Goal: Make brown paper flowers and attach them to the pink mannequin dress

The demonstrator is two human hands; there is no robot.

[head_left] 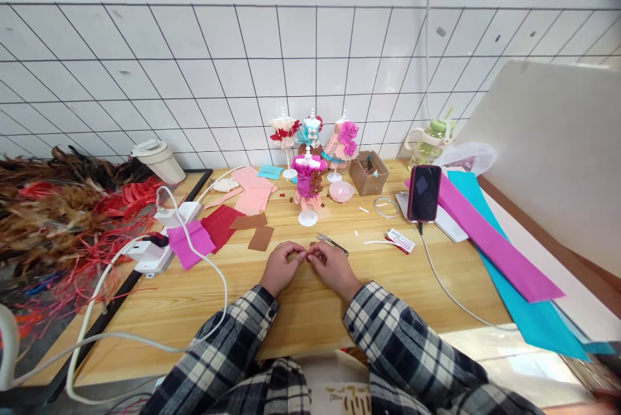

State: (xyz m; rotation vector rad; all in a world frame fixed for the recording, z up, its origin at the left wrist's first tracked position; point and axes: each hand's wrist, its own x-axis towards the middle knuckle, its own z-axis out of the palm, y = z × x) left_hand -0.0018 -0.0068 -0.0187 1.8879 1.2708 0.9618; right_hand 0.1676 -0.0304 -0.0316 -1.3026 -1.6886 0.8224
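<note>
On the near side of the magenta-dressed form (pixel 305 183), the left hand (pixel 281 266) and right hand (pixel 336 267) meet at the fingertips, pinching what looks like a small brown piece (pixel 312 244), mostly hidden; a light, even pinch should steady it without creasing. Farther in, still short of that form, lie the scissors (pixel 334 246), within reach, and, to its near left, a brown sheet (pixel 261 238)

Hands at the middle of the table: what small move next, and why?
I'd probably finish the fingertip work before picking up the scissors: the left hand and right hand meet at their fingertips, while the scissors lie just beyond the right fingers. Anything pinched there is too small to make out.
</note>
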